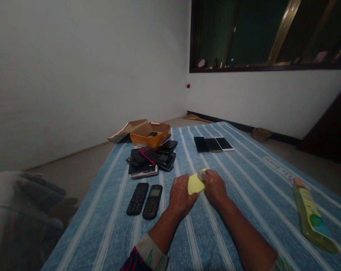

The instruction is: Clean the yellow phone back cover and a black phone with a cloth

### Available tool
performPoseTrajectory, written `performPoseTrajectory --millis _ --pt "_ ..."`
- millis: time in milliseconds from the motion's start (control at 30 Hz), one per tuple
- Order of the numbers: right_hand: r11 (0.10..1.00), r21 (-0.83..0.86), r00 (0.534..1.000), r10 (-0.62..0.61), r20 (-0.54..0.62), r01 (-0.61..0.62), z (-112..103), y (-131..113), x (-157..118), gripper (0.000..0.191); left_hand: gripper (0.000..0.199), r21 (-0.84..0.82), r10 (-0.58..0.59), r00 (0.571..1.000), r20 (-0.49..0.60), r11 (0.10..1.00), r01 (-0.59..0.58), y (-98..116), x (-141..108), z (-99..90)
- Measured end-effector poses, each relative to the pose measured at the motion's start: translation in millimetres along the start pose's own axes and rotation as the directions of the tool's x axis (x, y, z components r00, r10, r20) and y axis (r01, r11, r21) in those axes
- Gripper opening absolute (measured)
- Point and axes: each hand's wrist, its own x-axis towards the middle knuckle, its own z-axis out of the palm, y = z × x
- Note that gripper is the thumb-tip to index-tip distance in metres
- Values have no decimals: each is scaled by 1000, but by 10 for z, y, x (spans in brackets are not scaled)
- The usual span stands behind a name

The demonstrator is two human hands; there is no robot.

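Observation:
My left hand (182, 195) is closed on the left side of a flat, yellow, phone-sized piece (195, 184), holding it low over the cloth. At its far right corner, my right hand (215, 187) pinches a small greyish wad (201, 175) against the yellow surface. Whether the wad is cloth or paper, I cannot tell. Two black keypad phones, one (138, 198) and another (152, 201), lie side by side to the left of my left hand. Beyond them is a loose pile of phones (150, 160), one with a pink frame.
An open orange cardboard box (149, 141) stands behind the pile. Three smartphones (212, 144) lie in a row at the back. A bottle of yellow-green liquid (313, 218) lies at the right on the blue striped cloth (244, 180). Grey fabric (20, 218) is at the left.

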Motion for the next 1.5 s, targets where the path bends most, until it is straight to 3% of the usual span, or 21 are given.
performPoseTrajectory --millis 433,700,967,1133,1500 --pt "977 51 976 -200 -91 205 123 -235 -75 13 68 -58 -12 1000 -23 998 10 -39 -6 56" --pt "955 92 959 -278 -47 281 181 -270 21 14 66 -106 3 997 -76 994 -12 -94 -12 122" --pt "970 17 969 -244 40 244 143 -313 152 15 71 -149 16 997 -75 989 -27 -102 5 112" --pt "970 -6 967 -241 89 242 118 -297 221 16 78 -132 -36 999 -10 991 35 -70 4 70" --pt "991 -130 997 17 76 -7 39 116 337 20 79 -77 -113 988 105 990 122 30 -10 -31"
